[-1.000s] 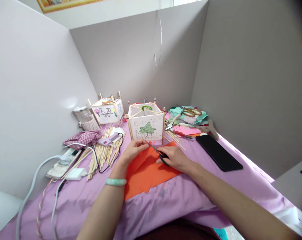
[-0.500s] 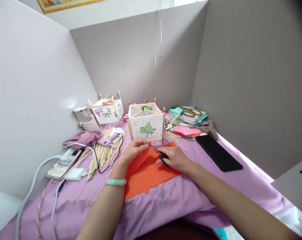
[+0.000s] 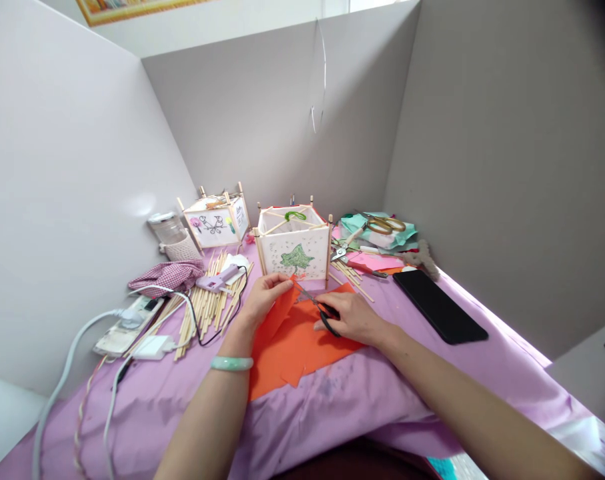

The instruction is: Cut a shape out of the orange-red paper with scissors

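Note:
My left hand [image 3: 267,297] pinches the upper edge of a sheet of orange paper [image 3: 292,353], which is lifted there and lies on the cloth nearer to me. A green bangle [image 3: 231,363] circles my left wrist. My right hand [image 3: 352,317] is wrapped round the black handles of small scissors [image 3: 327,320]. Their blades point up and left, at the paper's edge close to my left fingertips. Just beyond both hands stands a white paper lantern [image 3: 296,253] on a stick frame, with a green leaf drawn on its front and a green loop on top.
Left are a second lantern [image 3: 215,227], a glass jar [image 3: 165,230], wooden sticks [image 3: 207,310], a lilac glue gun [image 3: 219,278] and a power strip [image 3: 127,327] with cords. Right lie pliers [image 3: 365,267], gold-handled scissors [image 3: 385,225] and a black phone [image 3: 439,307]. Grey panels [image 3: 277,120] enclose the table.
My left hand has risen slightly with the paper's edge. The scissor blades look more spread and sit a little back from my left fingertips.

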